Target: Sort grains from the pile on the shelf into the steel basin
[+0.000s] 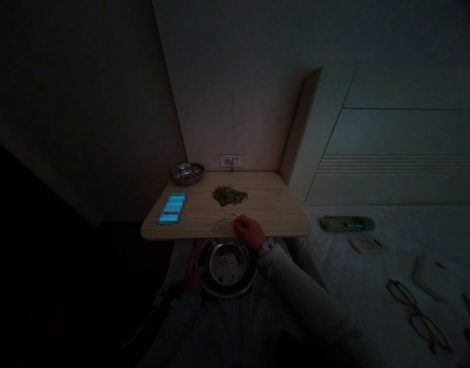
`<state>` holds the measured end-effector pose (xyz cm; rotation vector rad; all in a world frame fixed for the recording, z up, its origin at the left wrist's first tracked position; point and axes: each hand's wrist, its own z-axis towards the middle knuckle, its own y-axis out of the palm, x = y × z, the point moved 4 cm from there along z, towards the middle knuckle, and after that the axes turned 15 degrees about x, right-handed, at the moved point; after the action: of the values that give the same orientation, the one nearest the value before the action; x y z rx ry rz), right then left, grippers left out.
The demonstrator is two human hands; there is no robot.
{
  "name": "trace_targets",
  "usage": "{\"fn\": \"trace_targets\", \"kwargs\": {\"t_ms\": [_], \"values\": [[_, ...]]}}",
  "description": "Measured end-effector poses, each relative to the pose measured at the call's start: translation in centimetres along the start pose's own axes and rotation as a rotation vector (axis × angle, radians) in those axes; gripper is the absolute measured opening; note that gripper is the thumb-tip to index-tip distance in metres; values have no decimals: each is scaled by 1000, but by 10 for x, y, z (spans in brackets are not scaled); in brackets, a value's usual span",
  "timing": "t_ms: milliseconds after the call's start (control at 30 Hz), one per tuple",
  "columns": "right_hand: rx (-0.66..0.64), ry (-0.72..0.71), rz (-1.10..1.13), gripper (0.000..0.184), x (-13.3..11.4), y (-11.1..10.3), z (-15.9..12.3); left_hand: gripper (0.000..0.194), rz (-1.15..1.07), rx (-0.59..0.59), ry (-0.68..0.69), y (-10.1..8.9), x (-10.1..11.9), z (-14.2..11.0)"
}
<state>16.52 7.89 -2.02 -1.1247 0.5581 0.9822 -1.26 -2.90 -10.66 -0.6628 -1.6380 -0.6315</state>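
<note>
My left hand (194, 276) grips the left rim of a steel bowl (227, 267) held just below the front edge of a small wooden table (273, 209). A few dark grains lie inside the bowl. My right hand (249, 231) rests on the table's front edge with its fingers curled down, close to a few loose grains. Whether it holds any is hidden in the dim light. A pile of small dark grains (229, 195) lies in the middle of the table, beyond that hand.
A second steel bowl (187, 173) stands at the table's back left. A lit phone (172, 208) lies at its left edge. A wall socket (231, 160) is behind. On the bed to the right lie a green case (347, 223) and glasses (417, 316).
</note>
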Motion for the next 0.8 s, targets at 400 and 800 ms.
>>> {"fn": "trace_targets", "kwargs": {"t_ms": [400, 800], "values": [[271, 219, 151, 19, 47, -52, 35, 54, 25, 13, -32, 1, 11, -7], [299, 145, -137, 19, 54, -56, 36, 56, 55, -17, -36, 1, 6, -4]]}}
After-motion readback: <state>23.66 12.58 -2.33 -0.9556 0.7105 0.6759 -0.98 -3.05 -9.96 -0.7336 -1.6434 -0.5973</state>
